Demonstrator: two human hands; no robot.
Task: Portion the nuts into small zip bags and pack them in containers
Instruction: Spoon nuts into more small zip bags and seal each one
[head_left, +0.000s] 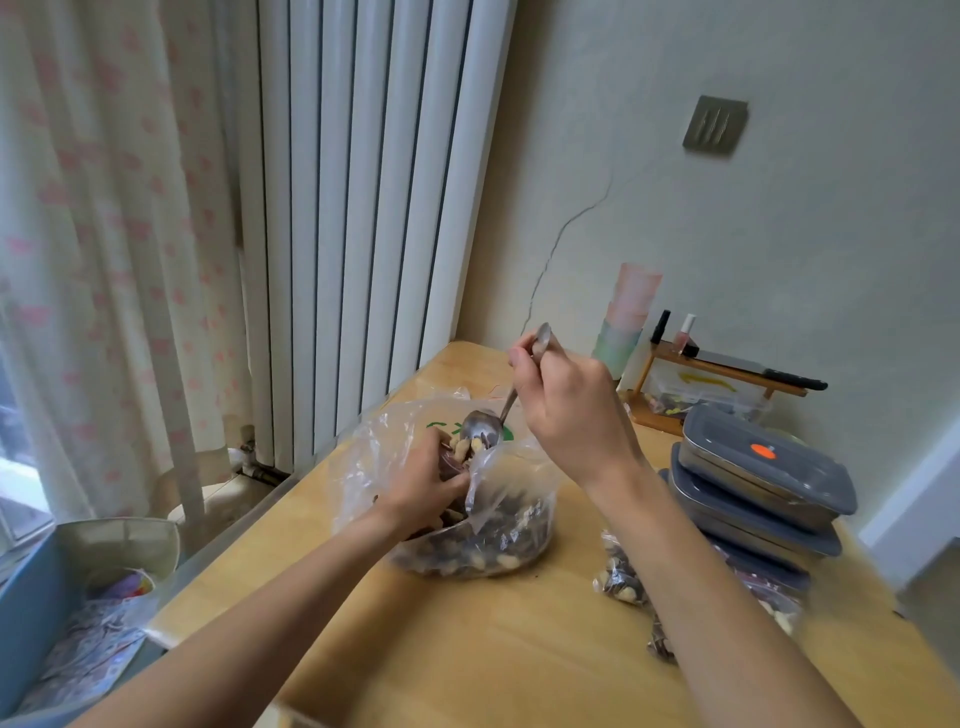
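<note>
Big clear bag of mixed nuts (483, 540) sits mid-bench (467, 649). Left hand (431, 488) is inside its mouth, fingers curled around a small zip bag, hard to see. Right hand (566, 410) pinches a metal spoon (485, 427), tipping nuts in. Filled zip bags (621, 577) and stacked lidded containers (758, 483) sit toward the right edge.

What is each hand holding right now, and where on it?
Right hand grips the spoon near its handle's top. Left hand holds a small bag's mouth inside the big nut bag.
</note>
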